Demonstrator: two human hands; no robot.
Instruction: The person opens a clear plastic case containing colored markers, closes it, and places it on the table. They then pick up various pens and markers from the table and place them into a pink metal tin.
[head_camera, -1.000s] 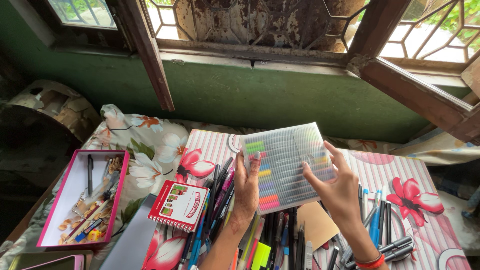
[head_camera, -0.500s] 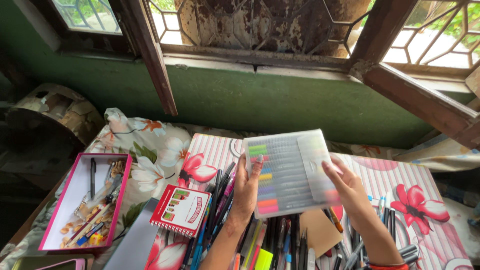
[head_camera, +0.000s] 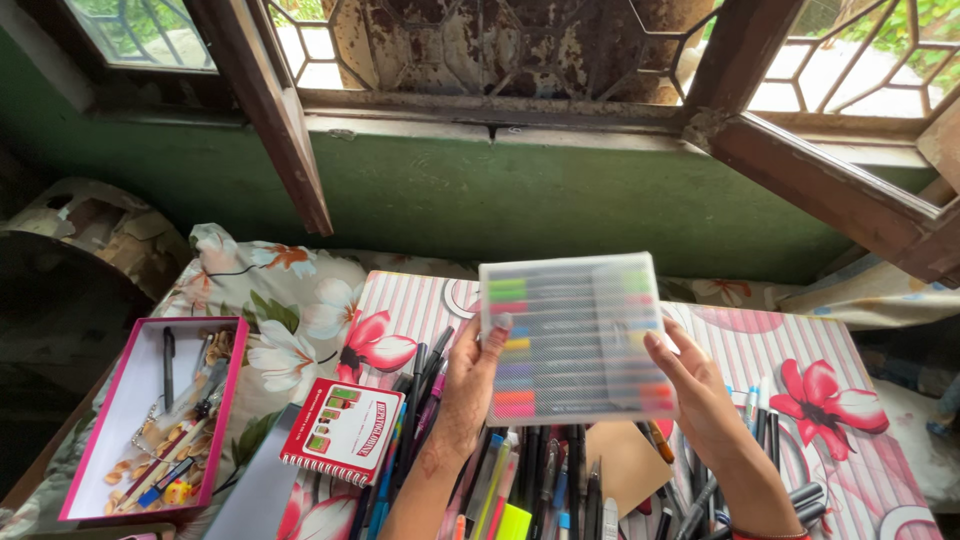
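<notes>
Clear pen case (head_camera: 575, 340) up at frame centre, held flat above the table (head_camera: 800, 350). Gripped by left hand (head_camera: 470, 385) on its left edge, fingers curled round; right hand (head_camera: 695, 385) clasping the lower right. Loose pens (head_camera: 540, 480) scattered below. Red notebook (head_camera: 343, 430) and pink box (head_camera: 150, 415) at lower left.

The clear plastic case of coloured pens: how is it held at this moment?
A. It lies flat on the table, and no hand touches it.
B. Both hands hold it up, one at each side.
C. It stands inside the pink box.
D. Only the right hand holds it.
B: the left hand grips the left edge of the clear pen case and the right hand its right edge, lifting it above the loose pens.
</notes>
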